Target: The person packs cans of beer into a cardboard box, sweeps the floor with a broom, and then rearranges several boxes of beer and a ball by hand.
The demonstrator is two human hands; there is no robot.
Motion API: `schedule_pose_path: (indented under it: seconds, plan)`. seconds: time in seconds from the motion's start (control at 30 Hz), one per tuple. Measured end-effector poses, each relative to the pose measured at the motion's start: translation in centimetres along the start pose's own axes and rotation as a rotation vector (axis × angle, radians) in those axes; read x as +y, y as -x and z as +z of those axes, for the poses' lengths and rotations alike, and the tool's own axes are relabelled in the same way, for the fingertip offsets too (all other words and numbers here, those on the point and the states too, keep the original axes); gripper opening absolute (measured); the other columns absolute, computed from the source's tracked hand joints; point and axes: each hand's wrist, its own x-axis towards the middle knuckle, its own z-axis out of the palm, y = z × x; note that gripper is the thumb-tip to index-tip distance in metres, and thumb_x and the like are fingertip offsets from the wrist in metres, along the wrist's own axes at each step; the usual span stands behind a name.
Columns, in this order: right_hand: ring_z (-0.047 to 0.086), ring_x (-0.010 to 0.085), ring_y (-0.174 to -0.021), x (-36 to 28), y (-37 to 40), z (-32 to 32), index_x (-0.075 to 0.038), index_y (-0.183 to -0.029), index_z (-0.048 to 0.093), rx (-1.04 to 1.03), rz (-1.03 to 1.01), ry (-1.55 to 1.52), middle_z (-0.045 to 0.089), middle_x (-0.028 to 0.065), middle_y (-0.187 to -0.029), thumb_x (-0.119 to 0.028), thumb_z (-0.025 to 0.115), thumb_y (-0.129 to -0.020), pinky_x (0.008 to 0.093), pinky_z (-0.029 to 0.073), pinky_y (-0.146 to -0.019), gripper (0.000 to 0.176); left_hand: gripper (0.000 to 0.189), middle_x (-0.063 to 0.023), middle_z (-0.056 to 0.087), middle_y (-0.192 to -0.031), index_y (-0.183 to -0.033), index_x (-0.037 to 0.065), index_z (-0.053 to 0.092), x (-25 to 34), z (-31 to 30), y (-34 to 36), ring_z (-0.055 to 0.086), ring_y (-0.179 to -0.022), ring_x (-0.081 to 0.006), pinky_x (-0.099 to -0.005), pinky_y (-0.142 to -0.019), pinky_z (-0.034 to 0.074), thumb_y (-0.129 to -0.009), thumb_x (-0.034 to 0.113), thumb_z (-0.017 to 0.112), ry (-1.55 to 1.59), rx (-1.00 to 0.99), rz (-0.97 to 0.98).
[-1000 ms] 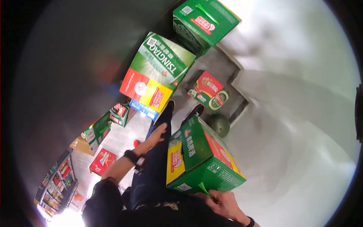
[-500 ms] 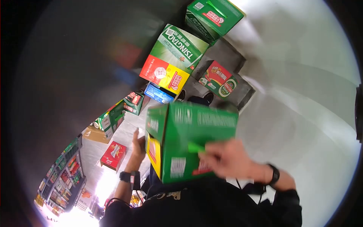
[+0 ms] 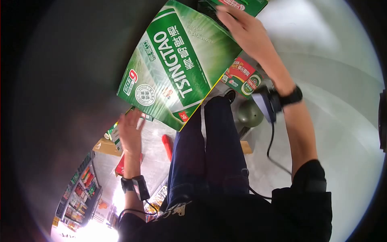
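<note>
A large green-and-white Tsingtao beer carton [image 3: 177, 64] fills the upper middle of the head view, its printed face toward me. It covers the place where the stacked cartons stood. My left hand [image 3: 131, 131] is just below the carton's lower left edge, fingers apart and fingertips close to it. At the upper right corner is my right hand [image 3: 246, 34], with fingers stretched out and no handle in them. Behind those fingers stands another green carton [image 3: 256, 6], partly hidden.
A smaller red-and-green beer box [image 3: 244, 76] lies right of the big carton. Near my feet are a dark rounded object [image 3: 249, 113] and a red object [image 3: 167, 146] on the floor. A brown cardboard box [image 3: 107, 147] and stocked shelves [image 3: 80, 193] stand at left.
The green carton has moved from in front of my body up over the stack, and its Tsingtao face now shows. My right hand has left the green handle; my left hand has moved left.
</note>
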Motion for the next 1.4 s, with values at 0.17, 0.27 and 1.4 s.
schedule_pose_path:
  seconds: [0.17,0.27,1.4]
  plan:
    - [0.047,0.0219,-0.109,3.7,10.9,2.8,0.002,-0.133,0.021,0.118,0.615,-0.611,0.045,0.0183,-0.123,-0.027,0.058,-0.082,0.0308,0.037,-0.091,0.069,0.066,-0.0057,0.040,-0.129,-0.130,0.012,0.033,-1.7,7.1,-1.5,0.036,-0.119,-0.0230,-0.0421,-0.099,0.027,-0.081,0.054,0.046,0.228,-0.077,-0.081]
    - [0.040,0.0260,-0.116,-0.7,9.9,5.0,0.013,-0.130,-0.005,-0.025,0.480,-0.890,0.034,0.0246,-0.130,-0.029,0.057,-0.084,0.0316,0.029,-0.099,0.087,0.060,-0.0060,0.041,-0.128,-0.131,0.010,0.031,-1.7,9.5,-2.4,0.041,-0.115,-0.0241,-0.0395,-0.098,0.031,-0.086,0.047,0.042,0.253,0.055,0.005]
    - [0.047,0.0398,-0.098,50.5,25.5,8.7,0.004,-0.104,0.050,0.392,0.648,0.357,0.051,0.0239,-0.104,-0.016,0.058,-0.074,0.0449,0.039,-0.084,0.037,0.096,-0.0221,0.035,-0.130,-0.132,-0.009,0.020,1.6,26.2,-9.6,0.043,-0.115,-0.0287,-0.0392,-0.096,0.035,-0.074,0.061,0.049,-1.500,-0.403,1.022]
